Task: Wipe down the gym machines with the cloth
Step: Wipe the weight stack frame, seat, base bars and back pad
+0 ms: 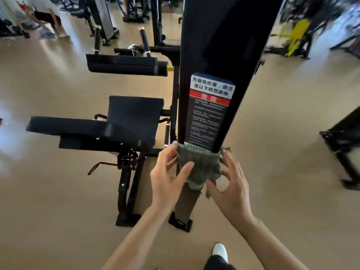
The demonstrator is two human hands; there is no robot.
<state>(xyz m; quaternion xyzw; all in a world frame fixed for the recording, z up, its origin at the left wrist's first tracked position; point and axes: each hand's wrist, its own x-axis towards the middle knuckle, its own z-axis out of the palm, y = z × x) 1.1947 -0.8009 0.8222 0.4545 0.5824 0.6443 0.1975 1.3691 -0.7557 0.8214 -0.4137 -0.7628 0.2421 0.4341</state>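
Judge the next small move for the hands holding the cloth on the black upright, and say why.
Probably slide the cloth down the upright toward its foot: left hand and right hand hold it wrapped round the upright at the warning label's lower edge, with bare upright below.

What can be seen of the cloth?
The cloth is grey-green and looks ribbed. It is wrapped across the front of the black post, covering the bottom edge of the warning label. The left hand holds its left side, thumb on the front; the right hand holds its right side and lower corner.
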